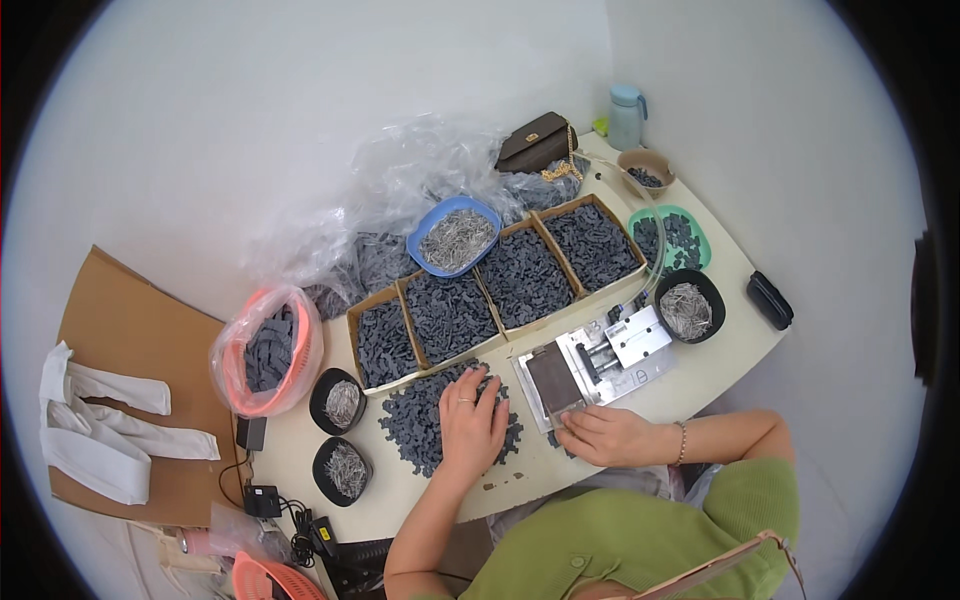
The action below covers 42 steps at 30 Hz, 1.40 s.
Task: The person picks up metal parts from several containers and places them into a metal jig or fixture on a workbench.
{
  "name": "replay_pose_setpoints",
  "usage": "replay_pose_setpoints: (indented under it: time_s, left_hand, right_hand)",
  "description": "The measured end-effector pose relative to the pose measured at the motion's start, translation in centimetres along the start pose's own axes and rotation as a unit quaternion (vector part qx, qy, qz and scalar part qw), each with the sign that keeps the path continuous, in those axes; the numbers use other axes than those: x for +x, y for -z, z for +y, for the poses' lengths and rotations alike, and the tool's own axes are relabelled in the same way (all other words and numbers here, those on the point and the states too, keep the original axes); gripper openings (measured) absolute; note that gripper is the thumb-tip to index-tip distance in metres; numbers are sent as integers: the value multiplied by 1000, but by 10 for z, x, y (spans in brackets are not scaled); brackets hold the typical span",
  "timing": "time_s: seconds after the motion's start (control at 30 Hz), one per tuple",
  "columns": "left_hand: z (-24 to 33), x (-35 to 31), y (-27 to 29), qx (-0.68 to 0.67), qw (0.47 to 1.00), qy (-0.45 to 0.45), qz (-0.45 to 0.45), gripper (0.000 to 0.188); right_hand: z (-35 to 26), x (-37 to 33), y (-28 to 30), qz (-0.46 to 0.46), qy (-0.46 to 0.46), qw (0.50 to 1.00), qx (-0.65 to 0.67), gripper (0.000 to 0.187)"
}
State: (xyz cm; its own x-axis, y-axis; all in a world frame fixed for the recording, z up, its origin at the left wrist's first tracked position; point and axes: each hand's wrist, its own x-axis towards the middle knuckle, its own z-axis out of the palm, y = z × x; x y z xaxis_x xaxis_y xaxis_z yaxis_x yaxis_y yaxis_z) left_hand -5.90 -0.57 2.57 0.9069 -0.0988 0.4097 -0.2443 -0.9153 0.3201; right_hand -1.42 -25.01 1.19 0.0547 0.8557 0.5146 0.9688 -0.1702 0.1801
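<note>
My left hand (472,422) lies on a loose pile of small dark grey plastic pieces (418,420), its fingers stretched and apart over them. At the near corner of a metal clamping fixture (622,350) is my right hand (606,435). Its fingers are bent and pressed together by the fixture's dark flat plate (556,378); whatever they hold is hidden. A few grey pieces show beside these fingertips. Behind the pile stands a divided cardboard box (505,335), its several compartments full of similar grey pieces.
Black bowls of thin metal pins stand left (320,402) and right (712,290). A blue tray (412,245) of pins rests on the box. A green tray (706,250), a clear hose (660,235) and a black case (769,300) are at right; a pink basket (240,385) is left.
</note>
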Motion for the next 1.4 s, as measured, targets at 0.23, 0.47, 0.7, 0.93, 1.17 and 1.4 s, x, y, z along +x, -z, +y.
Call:
replay_pose_setpoints:
  time_s: [0.23,0.47,0.7,0.93,1.17,1.4]
  left_hand:
    - [1,-13,-5,-23,1000,-20,6,28]
    - [34,-9,-31,20,991,-133,-22,28]
    - [56,7,-47,166,974,-123,-96,13]
    - [43,35,-23,32,990,-90,-103,8]
    - [-55,65,78,-11,970,138,199,7]
    - [-187,46,119,320,905,109,260,30]
  right_hand:
    - [18,1,-3,63,23,997,40,22]
    - [118,76,-15,143,-236,941,195,41]
    - [150,81,-43,4,-293,912,287,53]
    - [225,17,-23,-65,-347,929,110,14]
    - [210,4,-33,-110,-329,938,22,10]
    - [195,15,-13,-24,-331,939,90,12]
